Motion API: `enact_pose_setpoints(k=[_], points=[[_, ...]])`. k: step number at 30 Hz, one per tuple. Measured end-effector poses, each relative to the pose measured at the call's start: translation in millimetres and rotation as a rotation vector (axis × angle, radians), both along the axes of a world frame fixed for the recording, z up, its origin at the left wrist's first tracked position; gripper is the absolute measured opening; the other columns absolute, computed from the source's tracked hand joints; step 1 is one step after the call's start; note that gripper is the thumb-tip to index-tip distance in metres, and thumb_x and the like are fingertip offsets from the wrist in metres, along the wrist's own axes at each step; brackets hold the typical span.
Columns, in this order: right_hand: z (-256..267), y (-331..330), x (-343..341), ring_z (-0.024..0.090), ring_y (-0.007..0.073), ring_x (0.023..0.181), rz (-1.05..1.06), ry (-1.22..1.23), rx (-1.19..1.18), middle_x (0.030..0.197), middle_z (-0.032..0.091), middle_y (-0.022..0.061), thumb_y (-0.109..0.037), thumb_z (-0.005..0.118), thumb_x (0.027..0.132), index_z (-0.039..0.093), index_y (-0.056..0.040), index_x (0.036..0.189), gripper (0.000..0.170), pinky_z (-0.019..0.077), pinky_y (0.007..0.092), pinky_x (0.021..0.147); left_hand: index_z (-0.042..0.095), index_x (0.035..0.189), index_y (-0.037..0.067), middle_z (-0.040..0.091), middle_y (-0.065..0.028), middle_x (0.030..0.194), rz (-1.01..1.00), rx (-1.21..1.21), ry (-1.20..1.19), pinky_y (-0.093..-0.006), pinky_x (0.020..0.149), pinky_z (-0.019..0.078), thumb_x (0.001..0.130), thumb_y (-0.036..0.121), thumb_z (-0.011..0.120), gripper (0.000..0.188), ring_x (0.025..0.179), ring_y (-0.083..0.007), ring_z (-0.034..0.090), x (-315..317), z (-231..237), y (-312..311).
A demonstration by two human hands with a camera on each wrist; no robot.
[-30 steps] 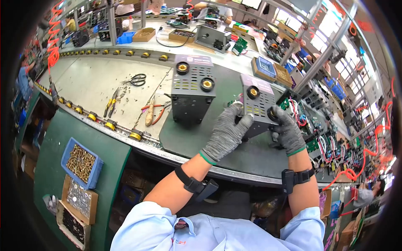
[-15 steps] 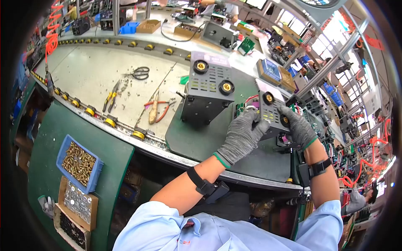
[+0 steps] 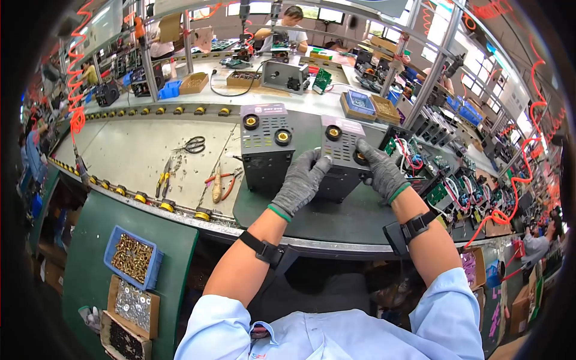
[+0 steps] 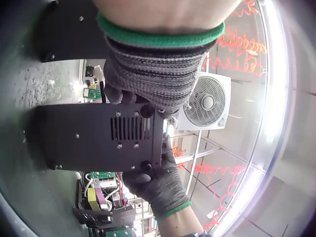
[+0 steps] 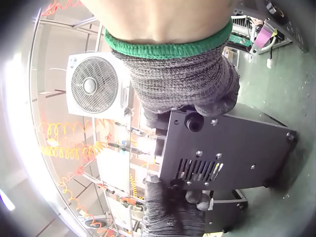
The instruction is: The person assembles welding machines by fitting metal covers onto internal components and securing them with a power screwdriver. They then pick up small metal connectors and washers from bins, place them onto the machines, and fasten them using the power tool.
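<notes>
Black case (image 4: 91,143), marled grey gloves (image 5: 180,84)

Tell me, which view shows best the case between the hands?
The head view: the slotted case shows its top and near side. Both wrist views show mainly its vented side, squarely in the left, slanted in the right.

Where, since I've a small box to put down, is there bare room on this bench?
Bare: pale surface left of the scissors, inside the yellow rollers; green mat between the held black case and the bench's front edge. Crowded: circuit boards at right.
</notes>
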State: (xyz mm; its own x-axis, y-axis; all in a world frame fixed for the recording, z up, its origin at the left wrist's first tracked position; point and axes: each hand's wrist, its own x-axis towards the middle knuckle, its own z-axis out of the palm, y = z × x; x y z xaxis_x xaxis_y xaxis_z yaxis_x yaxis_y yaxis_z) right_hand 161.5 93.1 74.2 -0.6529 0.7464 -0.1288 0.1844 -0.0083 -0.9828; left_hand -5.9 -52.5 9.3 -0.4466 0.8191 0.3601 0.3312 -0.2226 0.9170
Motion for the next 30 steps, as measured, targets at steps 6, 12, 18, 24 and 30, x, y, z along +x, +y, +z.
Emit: enact_pose_setpoints(k=[6, 12, 18, 24, 30], points=[[-2, 10, -1, 0.064, 0.0176, 0.086, 0.112, 0.050, -0.023, 0.106, 0.072, 0.0047, -0.064, 0.070, 0.090, 0.070, -0.0057, 0.120, 0.066, 0.0524, 0.0368, 0.074, 0.066, 0.119, -0.006, 0.070, -0.0084, 0.100, 0.196, 0.079, -0.069, -0.0302, 0.082, 0.0508, 0.101, 0.039, 0.067, 0.048, 0.090, -0.0146, 0.062, 16, -2, 1], [-25, 5, 3, 0.059, 0.0137, 0.076, -0.019, 0.157, 0.118, 0.093, 0.069, 0.0051, -0.065, 0.068, 0.091, 0.069, -0.0004, 0.117, 0.069, 0.0499, 0.0335, 0.066, 0.067, 0.118, -0.001, 0.064, -0.0015, 0.091, 0.287, 0.053, -0.103, -0.0223, 0.059, 0.0466, 0.100, 0.041, 0.068, 0.045, 0.072, -0.0065, 0.056, 8, -22, 8], [-95, -31, 98, 0.068, 0.0215, 0.083, -0.202, 0.130, 0.444, 0.088, 0.070, 0.0114, -0.049, 0.074, 0.090, 0.068, -0.0020, 0.109, 0.051, 0.0558, 0.0389, 0.078, 0.056, 0.129, 0.000, 0.062, -0.0011, 0.099, 0.491, 0.182, 0.191, -0.0243, 0.075, 0.0498, 0.104, 0.027, 0.064, 0.038, 0.083, -0.0098, 0.058, 43, -11, -38], [-154, 37, 205, 0.065, 0.0383, 0.111, -0.436, -0.501, 0.923, 0.113, 0.069, 0.0202, -0.032, 0.069, 0.090, 0.062, -0.0027, 0.128, 0.049, 0.0500, 0.0490, 0.101, 0.068, 0.110, 0.001, 0.068, -0.0110, 0.097, 0.106, -0.117, 0.535, -0.0369, 0.085, 0.0529, 0.091, 0.019, 0.074, 0.027, 0.091, -0.0244, 0.066, 91, -55, -50], [-165, 76, 210, 0.060, 0.0416, 0.125, -0.335, -0.770, 0.697, 0.130, 0.064, 0.0264, -0.035, 0.070, 0.086, 0.057, 0.0006, 0.138, 0.064, 0.0451, 0.0481, 0.110, 0.071, 0.107, 0.001, 0.072, -0.0189, 0.104, -0.010, -0.082, 0.655, -0.0447, 0.091, 0.0532, 0.086, 0.022, 0.077, 0.030, 0.100, -0.0366, 0.068, 115, -55, -20]])
